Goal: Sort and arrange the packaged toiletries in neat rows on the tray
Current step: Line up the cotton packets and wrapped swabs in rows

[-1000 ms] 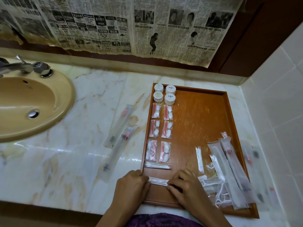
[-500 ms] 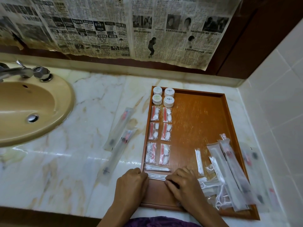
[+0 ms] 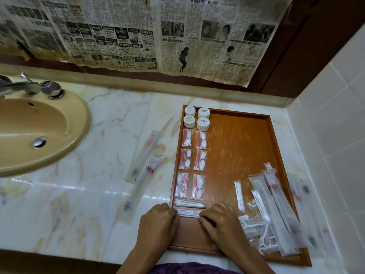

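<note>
Nearest you, your left hand (image 3: 158, 224) and right hand (image 3: 219, 222) each pinch one end of a cotton-swab packet (image 3: 188, 212) — fingers curled onto it, likely to square it in line. It lies at the tray's (image 3: 246, 147) near-left corner, long axis running left to right, just beside a matching packet (image 3: 188, 203). Beyond, red-and-white packets (image 3: 194, 161) stand in pairs, then round tubs (image 3: 196, 119) at the far edge — loose sleeves (image 3: 276, 210) wait on the right.

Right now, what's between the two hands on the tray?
In the head view, a flat cotton swab packet stretches between the left hand and right hand, both touching its ends.
</note>
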### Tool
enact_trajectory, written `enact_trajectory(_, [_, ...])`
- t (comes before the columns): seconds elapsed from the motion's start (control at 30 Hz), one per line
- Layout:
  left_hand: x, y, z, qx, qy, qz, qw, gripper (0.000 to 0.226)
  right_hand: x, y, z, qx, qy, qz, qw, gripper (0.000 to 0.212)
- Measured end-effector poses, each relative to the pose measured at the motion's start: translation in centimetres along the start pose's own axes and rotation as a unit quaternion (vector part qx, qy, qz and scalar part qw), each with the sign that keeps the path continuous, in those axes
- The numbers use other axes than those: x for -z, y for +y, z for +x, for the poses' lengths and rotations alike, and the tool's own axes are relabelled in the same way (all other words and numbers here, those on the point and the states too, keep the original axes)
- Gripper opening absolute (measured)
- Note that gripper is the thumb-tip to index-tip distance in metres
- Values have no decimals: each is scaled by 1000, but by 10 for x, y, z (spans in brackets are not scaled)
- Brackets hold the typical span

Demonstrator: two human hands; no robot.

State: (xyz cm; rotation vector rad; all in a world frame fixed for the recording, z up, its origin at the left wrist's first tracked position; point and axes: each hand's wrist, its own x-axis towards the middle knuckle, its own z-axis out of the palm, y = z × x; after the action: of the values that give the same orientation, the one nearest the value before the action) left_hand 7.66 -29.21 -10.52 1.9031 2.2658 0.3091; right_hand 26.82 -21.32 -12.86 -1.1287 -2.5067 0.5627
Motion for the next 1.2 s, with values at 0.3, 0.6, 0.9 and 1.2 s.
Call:
enact_trajectory(0.3, [2,16,8,-10,51,-68,996,3,17,2,-8,-28,40,34,998,14])
enact_trajectory(0.6, [9,70,65,-142,-10,-87,986,13,73,47,-25,-280,112,-56,952,15])
enact_trajectory(0.9, [-21,116,134,-371,-45,43,927,26,78,60,-27,-340,67,-105,932,18])
enact_trajectory(1.2, [-12,96,121,-340,14,-61,938,20,92,63,-42,-315,217,36,923,8])
